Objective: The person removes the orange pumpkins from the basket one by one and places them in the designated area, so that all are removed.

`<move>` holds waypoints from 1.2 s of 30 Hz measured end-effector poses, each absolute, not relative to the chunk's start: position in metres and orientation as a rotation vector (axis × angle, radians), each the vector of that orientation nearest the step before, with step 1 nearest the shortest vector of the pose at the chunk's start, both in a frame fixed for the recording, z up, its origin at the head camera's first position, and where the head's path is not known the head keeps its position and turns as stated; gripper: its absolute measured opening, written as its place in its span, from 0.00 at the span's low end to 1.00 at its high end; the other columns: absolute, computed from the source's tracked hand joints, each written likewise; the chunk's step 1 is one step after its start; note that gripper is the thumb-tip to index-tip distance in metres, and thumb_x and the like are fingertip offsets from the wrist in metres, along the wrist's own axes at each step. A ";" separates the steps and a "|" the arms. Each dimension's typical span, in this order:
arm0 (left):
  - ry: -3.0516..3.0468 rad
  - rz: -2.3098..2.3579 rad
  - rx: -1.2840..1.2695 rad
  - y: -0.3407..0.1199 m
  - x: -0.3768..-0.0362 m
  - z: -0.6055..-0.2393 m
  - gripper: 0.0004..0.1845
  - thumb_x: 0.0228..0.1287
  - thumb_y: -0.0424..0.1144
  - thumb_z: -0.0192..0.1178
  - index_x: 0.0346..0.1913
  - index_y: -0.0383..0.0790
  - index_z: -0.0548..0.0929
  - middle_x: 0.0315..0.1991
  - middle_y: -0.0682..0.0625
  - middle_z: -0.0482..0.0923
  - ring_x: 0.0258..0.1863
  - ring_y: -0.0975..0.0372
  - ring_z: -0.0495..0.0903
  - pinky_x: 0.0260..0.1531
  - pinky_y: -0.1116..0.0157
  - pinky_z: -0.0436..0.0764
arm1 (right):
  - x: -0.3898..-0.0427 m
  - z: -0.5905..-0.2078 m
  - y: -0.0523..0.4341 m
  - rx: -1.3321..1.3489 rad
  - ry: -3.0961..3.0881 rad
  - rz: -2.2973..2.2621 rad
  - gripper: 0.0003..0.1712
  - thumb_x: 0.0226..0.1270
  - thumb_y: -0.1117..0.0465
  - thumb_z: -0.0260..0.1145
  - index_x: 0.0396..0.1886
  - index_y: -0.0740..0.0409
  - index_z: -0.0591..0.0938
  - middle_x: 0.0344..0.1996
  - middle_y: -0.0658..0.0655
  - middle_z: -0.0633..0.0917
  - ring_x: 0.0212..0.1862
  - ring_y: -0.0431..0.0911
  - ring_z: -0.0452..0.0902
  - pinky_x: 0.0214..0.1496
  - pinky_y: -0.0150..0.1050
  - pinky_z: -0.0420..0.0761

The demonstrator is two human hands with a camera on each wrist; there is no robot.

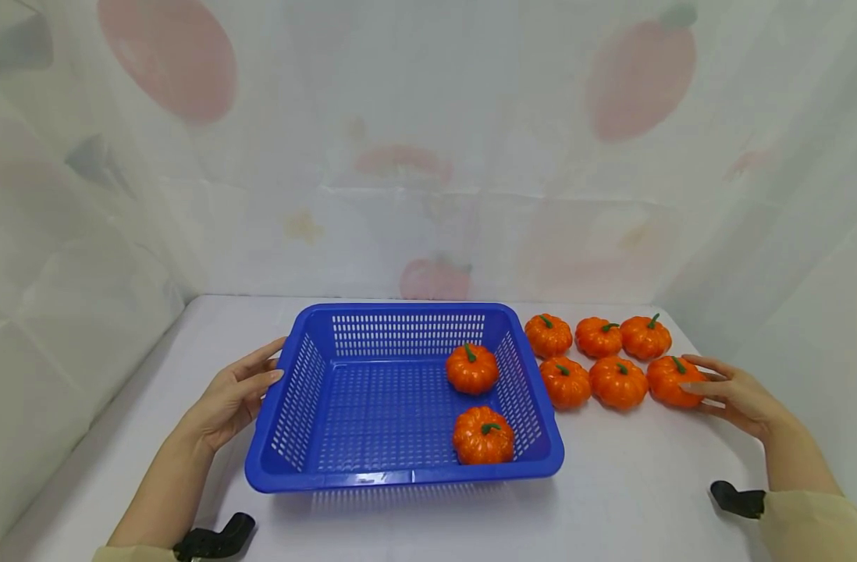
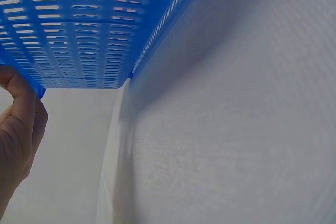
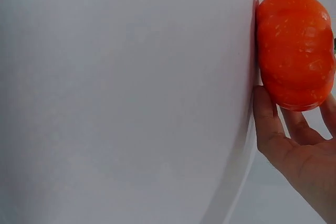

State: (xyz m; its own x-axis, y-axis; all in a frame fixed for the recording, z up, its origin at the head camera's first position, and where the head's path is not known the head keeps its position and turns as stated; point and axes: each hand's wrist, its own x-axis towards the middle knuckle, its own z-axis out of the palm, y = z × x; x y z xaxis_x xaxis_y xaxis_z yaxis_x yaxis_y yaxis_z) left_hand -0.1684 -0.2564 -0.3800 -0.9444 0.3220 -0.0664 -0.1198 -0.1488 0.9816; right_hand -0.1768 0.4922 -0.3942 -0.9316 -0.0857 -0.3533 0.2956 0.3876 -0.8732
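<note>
My left hand (image 1: 233, 392) grips the left rim of a blue plastic basket (image 1: 400, 478), thumb on the near side. In the left wrist view the fingers (image 2: 20, 95) curl up at the edge of its slotted wall. Two orange pumpkins with green stems lie inside on the right, a rear pumpkin (image 1: 472, 371) and a front pumpkin (image 1: 481, 439). My right hand (image 1: 741, 398) is at the rightmost pumpkin of the near row (image 1: 670, 382), its spread fingertips right at that pumpkin's right side. The right wrist view shows fingers (image 3: 266, 108) reaching the end of this pumpkin (image 3: 296, 51).
More pumpkins stand in two rows right of the basket: a far row with a middle pumpkin (image 1: 599, 338), and a near row with another pumpkin (image 1: 618, 384) beside the one at my hand. A white cloth (image 1: 625, 484) covers the table. Printed white curtains (image 1: 506, 156) enclose it.
</note>
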 end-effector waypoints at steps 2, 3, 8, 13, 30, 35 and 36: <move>1.831 2.169 0.227 -0.256 -0.169 -0.380 0.33 0.75 0.31 0.49 0.79 0.44 0.53 0.49 0.54 0.79 0.43 0.66 0.86 0.42 0.68 0.87 | -0.177 -0.393 0.492 0.179 2.311 -1.554 0.22 0.73 0.54 0.59 0.58 0.22 0.68 0.60 0.48 0.67 0.46 0.27 0.76 0.50 0.29 0.83; 1.832 2.167 0.226 -0.256 -0.169 -0.380 0.33 0.75 0.31 0.49 0.79 0.44 0.53 0.49 0.54 0.79 0.43 0.66 0.86 0.42 0.68 0.87 | -0.177 -0.392 0.491 0.174 2.315 -1.545 0.22 0.73 0.54 0.59 0.59 0.22 0.68 0.58 0.44 0.68 0.46 0.27 0.76 0.50 0.29 0.83; 1.829 2.167 0.224 -0.256 -0.168 -0.379 0.33 0.75 0.31 0.49 0.79 0.44 0.52 0.49 0.54 0.79 0.43 0.66 0.86 0.42 0.68 0.87 | -0.178 -0.386 0.487 0.169 2.370 -1.458 0.25 0.74 0.51 0.58 0.67 0.32 0.66 0.65 0.58 0.66 0.45 0.25 0.74 0.50 0.29 0.82; 1.832 2.170 0.231 -0.257 -0.168 -0.380 0.33 0.75 0.31 0.49 0.79 0.45 0.53 0.49 0.55 0.79 0.43 0.67 0.85 0.43 0.68 0.87 | -0.180 -0.381 0.482 0.160 2.414 -1.368 0.33 0.74 0.49 0.57 0.74 0.51 0.60 0.71 0.73 0.56 0.44 0.23 0.72 0.49 0.29 0.81; 1.852 2.153 0.227 -0.256 -0.168 -0.380 0.34 0.75 0.32 0.49 0.79 0.43 0.51 0.49 0.54 0.78 0.44 0.67 0.85 0.43 0.68 0.87 | -0.186 -0.355 0.464 0.240 2.602 -1.263 0.49 0.75 0.43 0.52 0.77 0.68 0.41 0.74 0.82 0.40 0.71 0.76 0.47 0.69 0.70 0.63; 1.867 2.146 0.216 -0.257 -0.169 -0.380 0.33 0.75 0.32 0.50 0.79 0.46 0.53 0.49 0.55 0.79 0.43 0.67 0.85 0.43 0.68 0.87 | -0.190 -0.343 0.448 0.395 2.685 -1.404 0.52 0.72 0.40 0.55 0.79 0.62 0.42 0.77 0.76 0.36 0.75 0.75 0.41 0.73 0.68 0.57; 1.866 2.149 0.218 -0.257 -0.169 -0.381 0.33 0.75 0.32 0.49 0.79 0.46 0.54 0.49 0.55 0.79 0.43 0.67 0.86 0.43 0.68 0.87 | -0.191 -0.341 0.445 0.413 2.703 -1.426 0.51 0.72 0.40 0.56 0.80 0.60 0.43 0.77 0.75 0.37 0.76 0.74 0.41 0.73 0.67 0.57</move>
